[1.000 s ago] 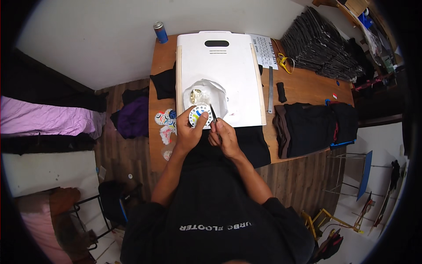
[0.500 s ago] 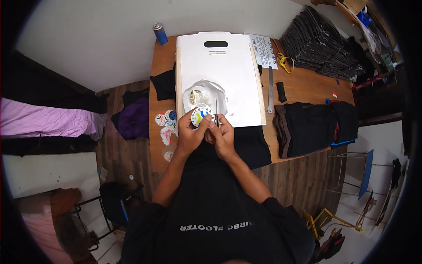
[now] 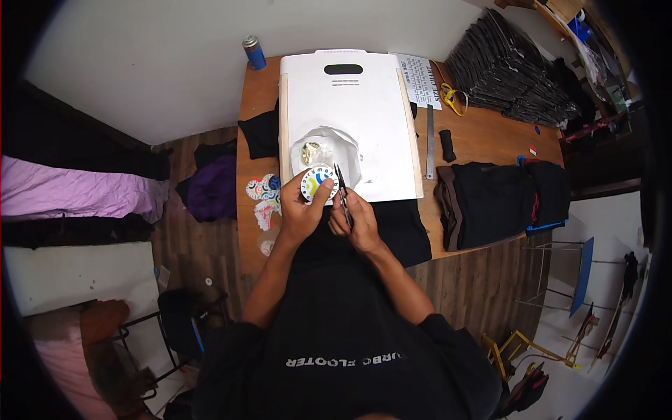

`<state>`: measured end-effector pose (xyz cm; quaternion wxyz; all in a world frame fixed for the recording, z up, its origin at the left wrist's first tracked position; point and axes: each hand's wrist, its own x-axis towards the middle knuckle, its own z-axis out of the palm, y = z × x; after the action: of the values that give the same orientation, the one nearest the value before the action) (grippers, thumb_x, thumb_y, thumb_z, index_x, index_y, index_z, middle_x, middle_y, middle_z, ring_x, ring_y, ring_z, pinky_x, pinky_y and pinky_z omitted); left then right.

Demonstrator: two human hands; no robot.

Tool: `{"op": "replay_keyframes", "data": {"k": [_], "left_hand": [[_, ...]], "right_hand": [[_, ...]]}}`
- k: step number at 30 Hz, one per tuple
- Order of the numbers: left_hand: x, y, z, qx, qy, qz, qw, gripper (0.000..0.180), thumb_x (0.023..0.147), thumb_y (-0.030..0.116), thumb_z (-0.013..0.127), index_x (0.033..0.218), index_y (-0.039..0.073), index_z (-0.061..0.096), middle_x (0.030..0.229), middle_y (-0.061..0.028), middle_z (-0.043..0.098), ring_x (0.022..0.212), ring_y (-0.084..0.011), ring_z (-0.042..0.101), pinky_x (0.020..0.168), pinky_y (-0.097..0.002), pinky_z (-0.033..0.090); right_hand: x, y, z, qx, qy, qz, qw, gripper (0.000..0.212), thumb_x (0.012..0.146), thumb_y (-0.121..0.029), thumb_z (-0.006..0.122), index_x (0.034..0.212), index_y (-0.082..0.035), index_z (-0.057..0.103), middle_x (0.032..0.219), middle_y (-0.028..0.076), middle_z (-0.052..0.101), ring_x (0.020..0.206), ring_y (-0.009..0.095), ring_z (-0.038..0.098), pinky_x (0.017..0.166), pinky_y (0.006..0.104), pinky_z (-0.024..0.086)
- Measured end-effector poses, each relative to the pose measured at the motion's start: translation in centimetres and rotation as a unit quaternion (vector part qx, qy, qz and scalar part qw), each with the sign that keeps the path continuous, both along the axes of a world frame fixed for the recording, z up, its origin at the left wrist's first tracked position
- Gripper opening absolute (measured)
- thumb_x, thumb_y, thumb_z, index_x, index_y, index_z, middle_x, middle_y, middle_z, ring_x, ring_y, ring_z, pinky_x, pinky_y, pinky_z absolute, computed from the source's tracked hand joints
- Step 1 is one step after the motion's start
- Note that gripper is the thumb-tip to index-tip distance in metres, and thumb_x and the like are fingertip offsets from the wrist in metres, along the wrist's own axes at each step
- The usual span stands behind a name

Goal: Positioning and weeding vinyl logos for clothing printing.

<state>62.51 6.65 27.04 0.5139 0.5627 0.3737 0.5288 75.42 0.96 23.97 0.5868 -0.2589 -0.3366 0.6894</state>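
My left hand (image 3: 299,215) pinches a round white patch (image 3: 311,183) with a dark border and blue and yellow-green arcs, its thumb lying across the face. Closed around a slim dark pair of snips (image 3: 342,183), my right hand (image 3: 361,222) is just to the right. The snips' blades point up and away, close beside the patch's right edge. Behind both hands a crumpled white plastic bag (image 3: 348,143) lies open, with a gold-coloured item (image 3: 311,152) in clear wrapping in it. More round patches (image 3: 263,187) lie left of my left hand.
A white board (image 3: 371,105) with wooden side strips lies on the brown table (image 3: 435,224), black cloth (image 3: 402,231) at its near edge. Rightward are a metal ruler (image 3: 430,143), yellow scissors (image 3: 453,99) and folded dark garments (image 3: 486,206). A can (image 3: 255,53) stands far left.
My right hand has shifted slightly right and tilted the snips, so the blades now lean left. The patch has turned a little in my left hand.
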Motion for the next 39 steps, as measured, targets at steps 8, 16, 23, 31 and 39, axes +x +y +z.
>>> {"op": "replay_keyframes", "data": {"k": [8, 16, 23, 31, 39], "left_hand": [[0.0, 0.1, -0.1, 0.005, -0.001, -0.009, 1.000, 0.013, 0.092, 0.009, 0.067, 0.092, -0.003, 0.066, 0.076, -0.0026, 0.066, 0.067, -0.0044, 0.058, 0.058, -0.0209, 0.045], [0.0, 0.3, -0.6, -0.006, -0.002, -0.015, 1.000, 0.013, 0.092, 0.010, 0.067, 0.092, -0.004, 0.066, 0.077, -0.0027, 0.067, 0.068, -0.0045, 0.058, 0.058, -0.0213, 0.046], [0.0, 0.4, -0.6, -0.003, -0.003, -0.010, 1.000, 0.013, 0.092, 0.009, 0.067, 0.092, -0.004, 0.066, 0.077, -0.0023, 0.066, 0.068, -0.0046, 0.057, 0.058, -0.0212, 0.045], [-0.2, 0.4, -0.7, -0.008, -0.011, -0.010, 1.000, 0.013, 0.092, 0.009, 0.067, 0.095, -0.004, 0.066, 0.080, -0.0022, 0.066, 0.071, -0.0045, 0.057, 0.061, -0.0212, 0.046], [-0.2, 0.5, -1.1, -0.025, 0.011, -0.056, 0.998, 0.011, 0.091, 0.009, 0.068, 0.092, -0.002, 0.066, 0.078, 0.0003, 0.065, 0.068, -0.0034, 0.055, 0.058, -0.0214, 0.044]], "right_hand": [[0.1, 0.0, 0.2, -0.003, -0.019, 0.004, 1.000, 0.036, 0.108, -0.037, 0.032, 0.096, -0.006, 0.047, 0.054, -0.002, 0.031, 0.043, 0.009, 0.023, 0.046, 0.0263, 0.025], [0.4, 0.1, -0.3, 0.002, -0.025, 0.003, 1.000, 0.037, 0.109, -0.037, 0.031, 0.096, -0.006, 0.047, 0.055, -0.003, 0.031, 0.045, 0.007, 0.026, 0.046, 0.0244, 0.026], [0.2, 0.2, -0.3, 0.002, -0.039, -0.003, 0.999, 0.037, 0.109, -0.037, 0.032, 0.093, -0.006, 0.046, 0.056, -0.004, 0.030, 0.046, 0.007, 0.025, 0.046, 0.0247, 0.026], [0.1, 0.4, -0.7, -0.013, -0.020, -0.010, 1.000, 0.037, 0.109, -0.037, 0.032, 0.092, -0.006, 0.047, 0.056, -0.004, 0.030, 0.045, 0.007, 0.024, 0.046, 0.0242, 0.025], [0.5, 1.3, 0.5, -0.009, 0.006, -0.038, 0.999, 0.018, 0.106, -0.021, 0.045, 0.105, -0.003, 0.049, 0.054, -0.005, 0.035, 0.042, 0.004, 0.028, 0.043, 0.0225, 0.024]]}}
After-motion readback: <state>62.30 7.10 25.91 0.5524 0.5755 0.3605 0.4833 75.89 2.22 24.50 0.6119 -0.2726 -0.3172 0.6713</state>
